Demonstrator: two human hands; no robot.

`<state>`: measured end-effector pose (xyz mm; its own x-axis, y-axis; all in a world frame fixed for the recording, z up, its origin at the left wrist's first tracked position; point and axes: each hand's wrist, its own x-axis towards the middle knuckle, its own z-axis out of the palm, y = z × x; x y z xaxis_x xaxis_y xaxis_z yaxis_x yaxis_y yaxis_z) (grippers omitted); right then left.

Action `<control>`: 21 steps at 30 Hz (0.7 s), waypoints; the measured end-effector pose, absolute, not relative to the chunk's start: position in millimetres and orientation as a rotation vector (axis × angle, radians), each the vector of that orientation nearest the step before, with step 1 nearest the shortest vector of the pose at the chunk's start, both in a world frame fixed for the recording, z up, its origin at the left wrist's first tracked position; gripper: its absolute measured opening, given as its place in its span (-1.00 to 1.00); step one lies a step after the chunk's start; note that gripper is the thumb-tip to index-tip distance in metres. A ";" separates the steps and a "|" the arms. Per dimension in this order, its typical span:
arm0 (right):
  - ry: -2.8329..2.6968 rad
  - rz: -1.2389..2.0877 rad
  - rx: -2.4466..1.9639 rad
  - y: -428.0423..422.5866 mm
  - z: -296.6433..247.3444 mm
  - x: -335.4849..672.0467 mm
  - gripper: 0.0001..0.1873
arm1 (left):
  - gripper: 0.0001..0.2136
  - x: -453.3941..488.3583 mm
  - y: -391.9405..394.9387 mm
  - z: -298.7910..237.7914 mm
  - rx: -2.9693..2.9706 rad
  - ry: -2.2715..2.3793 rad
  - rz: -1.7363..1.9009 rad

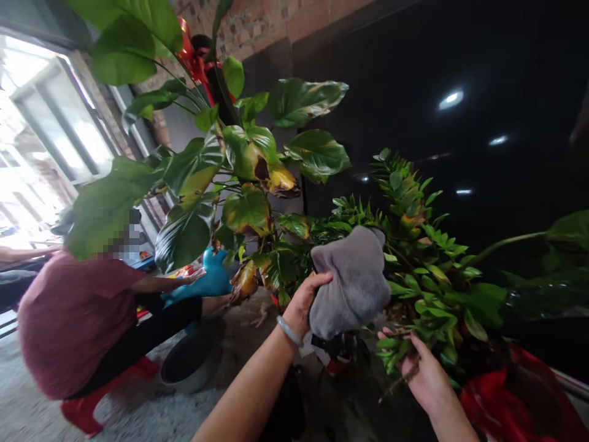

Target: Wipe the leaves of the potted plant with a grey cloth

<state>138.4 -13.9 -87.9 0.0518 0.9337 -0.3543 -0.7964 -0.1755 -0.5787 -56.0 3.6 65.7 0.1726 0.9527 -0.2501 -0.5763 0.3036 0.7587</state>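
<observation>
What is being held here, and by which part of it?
The left grip holds a soft grey cloth by its left edge. The right grip is at a thin, green-leaved sprig; whether it holds that firmly cannot be told.

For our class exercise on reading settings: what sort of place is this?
Probably a plain, partly finished indoor space; its exact use is unclear. The exposed brick wall, rough grey floor and bright window suggest it.
</observation>
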 end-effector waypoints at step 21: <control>-0.227 1.508 -0.823 -9.8 -103.3 138.8 -0.81 | -0.86 -107.6 -22.8 34.0 0.573 0.951 1.461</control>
<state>138.8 -9.8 -103.3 0.1003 0.9311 -0.3507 -0.7864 -0.1417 -0.6013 -107.6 -22.8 34.0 -0.1382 0.9727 -0.1867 -0.5640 0.0777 0.8221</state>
